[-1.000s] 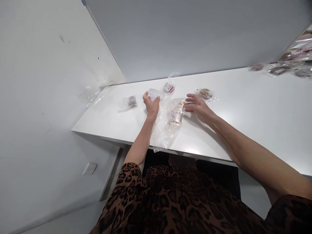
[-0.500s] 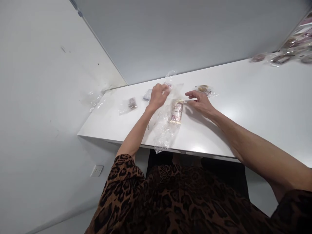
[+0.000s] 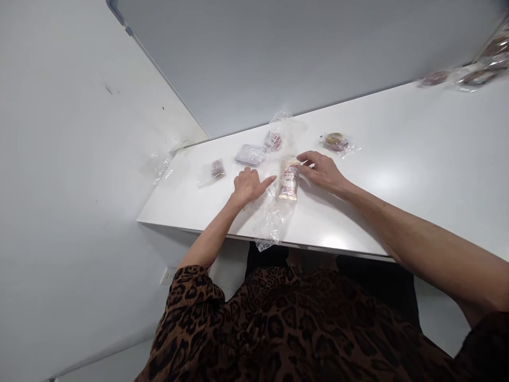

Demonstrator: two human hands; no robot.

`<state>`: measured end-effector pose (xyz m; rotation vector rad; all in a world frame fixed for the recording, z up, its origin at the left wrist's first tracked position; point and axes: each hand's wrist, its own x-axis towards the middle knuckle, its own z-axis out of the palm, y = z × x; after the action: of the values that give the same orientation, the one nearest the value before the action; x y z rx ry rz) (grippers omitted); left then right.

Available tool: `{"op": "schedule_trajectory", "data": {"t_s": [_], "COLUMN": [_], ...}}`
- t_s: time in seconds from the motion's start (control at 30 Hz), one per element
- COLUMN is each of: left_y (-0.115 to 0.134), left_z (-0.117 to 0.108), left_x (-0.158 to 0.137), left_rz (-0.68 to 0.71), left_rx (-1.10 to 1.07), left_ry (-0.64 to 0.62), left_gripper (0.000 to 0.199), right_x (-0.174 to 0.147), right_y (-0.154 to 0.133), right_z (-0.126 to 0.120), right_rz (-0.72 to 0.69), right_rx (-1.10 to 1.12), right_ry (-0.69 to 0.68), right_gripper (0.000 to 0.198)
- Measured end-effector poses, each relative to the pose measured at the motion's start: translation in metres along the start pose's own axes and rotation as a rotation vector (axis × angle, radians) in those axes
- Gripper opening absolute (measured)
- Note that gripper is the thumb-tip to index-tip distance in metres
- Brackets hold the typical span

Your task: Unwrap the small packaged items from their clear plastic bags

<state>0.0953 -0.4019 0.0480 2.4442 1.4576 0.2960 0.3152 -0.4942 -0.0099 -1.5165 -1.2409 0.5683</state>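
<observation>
A shiny gold-and-red wrapped snack packet [image 3: 288, 180] lies on the white table. My right hand [image 3: 321, 171] is at its upper right corner, index finger and thumb apart, fingertips at the packet's edge; whether they grip it I cannot tell for sure. To the packet's left my left hand [image 3: 248, 185] rests low over the table, thumb stretched towards the packet and fingers bent forward, with nothing visible in it. Crumpled clear plastic film [image 3: 272, 225] spreads beneath and beside the packet, hanging slightly over the front edge.
Behind my left hand lie a pale wrapped packet [image 3: 250, 154] and a small red-and-white packet [image 3: 273, 141]. A brown item in clear wrap [image 3: 217, 168] sits left, a yellow-and-red wrapped item [image 3: 336, 142] right. More wrapped items [image 3: 479, 78] lie at the far right. Walls border the table.
My left hand has come back towards me and down, away from the red-and-white packet, its thumb spreading out. My right hand has shifted left to the snack packet's corner.
</observation>
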Motion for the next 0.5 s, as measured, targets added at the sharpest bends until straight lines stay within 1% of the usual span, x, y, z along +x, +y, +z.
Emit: {"op": "schedule_trajectory", "data": {"t_s": [0.03, 0.1, 0.13, 0.2, 0.27, 0.33, 0.4, 0.47, 0.5], "left_y": [-0.004, -0.008, -0.008, -0.006, 0.000, 0.007, 0.015, 0.024, 0.029], "left_z": [0.003, 0.009, 0.012, 0.018, 0.022, 0.022, 0.018, 0.010, 0.005], "left_x": [-0.006, -0.011, -0.011, -0.008, -0.005, -0.003, -0.003, -0.004, -0.005], "left_rz": [0.007, 0.049, 0.067, 0.059, -0.005, -0.096, -0.211, -0.319, -0.355], "left_rx": [0.015, -0.019, -0.063, -0.221, -0.499, -0.878, -1.225, -1.458, -1.536], "left_ry": [-0.018, -0.065, -0.092, -0.117, -0.094, -0.097, -0.182, -0.283, -0.318], "left_gripper": [0.048, 0.038, 0.035, 0.035, 0.035, 0.027, 0.017, 0.013, 0.016], "right_x": [-0.001, -0.003, -0.004, -0.007, -0.008, -0.009, -0.009, -0.009, -0.008], "right_y": [-0.001, -0.004, -0.006, -0.010, -0.014, -0.019, -0.025, -0.033, -0.037], "right_z": [0.000, 0.000, 0.000, 0.000, 0.001, 0.003, 0.005, 0.006, 0.006], "right_rz": [0.006, 0.015, 0.018, 0.033, 0.072, 0.150, 0.275, 0.410, 0.466], "right_rx": [-0.016, -0.038, -0.044, -0.044, -0.012, 0.103, 0.326, 0.603, 0.722], "right_ry": [-0.011, -0.019, -0.020, -0.019, -0.025, -0.026, -0.018, -0.035, -0.062], "right_gripper": [0.027, 0.026, 0.025, 0.023, 0.020, 0.016, 0.014, 0.015, 0.015]}}
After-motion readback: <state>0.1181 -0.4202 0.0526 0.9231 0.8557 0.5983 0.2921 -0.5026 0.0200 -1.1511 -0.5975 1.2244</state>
